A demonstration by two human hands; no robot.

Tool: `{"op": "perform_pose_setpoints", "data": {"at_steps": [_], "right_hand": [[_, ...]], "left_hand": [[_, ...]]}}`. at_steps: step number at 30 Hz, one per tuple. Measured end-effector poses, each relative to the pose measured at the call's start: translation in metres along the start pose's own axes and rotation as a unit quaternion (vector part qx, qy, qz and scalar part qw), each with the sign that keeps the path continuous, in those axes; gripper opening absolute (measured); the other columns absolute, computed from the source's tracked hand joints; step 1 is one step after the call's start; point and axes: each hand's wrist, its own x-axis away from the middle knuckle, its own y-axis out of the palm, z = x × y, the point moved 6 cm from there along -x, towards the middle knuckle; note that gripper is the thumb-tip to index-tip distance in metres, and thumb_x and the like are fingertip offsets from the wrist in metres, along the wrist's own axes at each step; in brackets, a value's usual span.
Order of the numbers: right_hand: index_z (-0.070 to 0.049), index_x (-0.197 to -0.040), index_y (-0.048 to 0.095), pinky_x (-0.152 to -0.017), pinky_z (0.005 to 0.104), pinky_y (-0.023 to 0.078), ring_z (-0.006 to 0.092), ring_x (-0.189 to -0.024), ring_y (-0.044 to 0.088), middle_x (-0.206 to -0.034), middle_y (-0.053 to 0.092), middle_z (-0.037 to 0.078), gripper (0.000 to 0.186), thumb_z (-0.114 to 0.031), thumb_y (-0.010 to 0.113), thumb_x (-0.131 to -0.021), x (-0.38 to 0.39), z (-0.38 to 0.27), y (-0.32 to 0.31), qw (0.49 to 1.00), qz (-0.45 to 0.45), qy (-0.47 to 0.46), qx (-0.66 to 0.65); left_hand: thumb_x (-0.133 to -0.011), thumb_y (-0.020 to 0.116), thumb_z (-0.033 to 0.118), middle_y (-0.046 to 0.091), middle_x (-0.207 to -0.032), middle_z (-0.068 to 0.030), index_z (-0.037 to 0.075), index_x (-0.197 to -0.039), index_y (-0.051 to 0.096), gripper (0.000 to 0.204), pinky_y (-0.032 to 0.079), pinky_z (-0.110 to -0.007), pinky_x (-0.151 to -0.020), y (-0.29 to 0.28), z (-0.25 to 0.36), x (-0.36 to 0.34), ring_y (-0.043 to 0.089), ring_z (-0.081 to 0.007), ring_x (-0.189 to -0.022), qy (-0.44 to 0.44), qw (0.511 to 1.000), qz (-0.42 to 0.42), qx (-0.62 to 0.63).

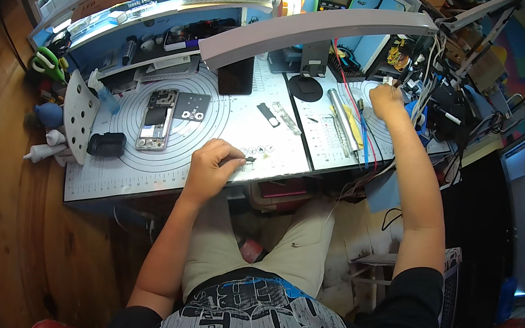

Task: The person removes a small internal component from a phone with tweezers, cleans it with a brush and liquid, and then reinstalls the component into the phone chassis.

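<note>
1. the left hand (210, 164) is over the front edge of the bench, its thumb and fingertips brought narrow in a pinch on a small dark part (250, 159).
2. that small dark part juts to the right from the fingertips, above the white mat (242, 117) near its front edge; its exact shape is too small to tell.
3. the right hand (387, 102) is stretched far out to the right side of the bench, fingers curled together and pointing away from the body. a small whitish thing (388, 81) shows at the fingertips; i cannot tell whether the hand grips it or only touches it.
4. left of the left hand lies a phone (157, 122) with its inside showing, flat on the ringed pattern of the mat. just beside it, on its right, is a grey back cover (192, 106) with round camera rings.
5. between the two hands lie a dark strip (266, 114) and a pale strip (287, 118), side by side.
6. nearer the right hand are a silvery tube (343, 123), a yellow piece (354, 129) partly behind it, and a blue cable (366, 139).
7. a long grey lamp (322, 35) arches over the bench, with a dark screen (236, 78) under its left part and a black round base (305, 88) further right.
8. at the left end, a black box (107, 144) sits beside a white holder with holes (74, 119); green-handled scissors (51, 64) are just beyond.
</note>
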Motion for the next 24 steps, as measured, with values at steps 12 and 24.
{"op": "perform_pose_setpoints", "data": {"at_steps": [12, 24], "right_hand": [[0.002, -0.091, 0.078, -0.083, 0.0531, 0.059, 0.0474, -0.087, 0.074, -0.092, 0.074, 0.03, 0.028, -0.023, 0.066, -0.086, 0.061, -0.013, -0.047, 0.91, 0.027, 0.186, -0.369], [0.005, -0.11, 0.069, -0.069, 0.0398, 0.051, 0.0298, -0.075, 0.066, -0.086, 0.069, 0.018, 0.02, -0.011, 0.061, -0.102, 0.124, -0.054, -0.06, 0.673, 0.212, 0.237, -0.668]], "left_hand": [[-0.076, 0.08, 0.0, 0.068, -0.078, -0.0102, 0.0, -0.081, 0.073, 0.009, 0.049, -0.037, -0.07, 0.003, 0.005, 0.003, 0.062, -0.0262, -0.078, 0.009, 1.0, 0.001, -0.014], [-0.079, 0.08, -0.003, 0.067, -0.077, -0.0073, 0.002, -0.08, 0.071, 0.011, 0.048, -0.033, -0.067, 0.001, 0.017, 0.01, 0.061, -0.0218, -0.076, 0.063, 0.994, 0.049, -0.071]]}}
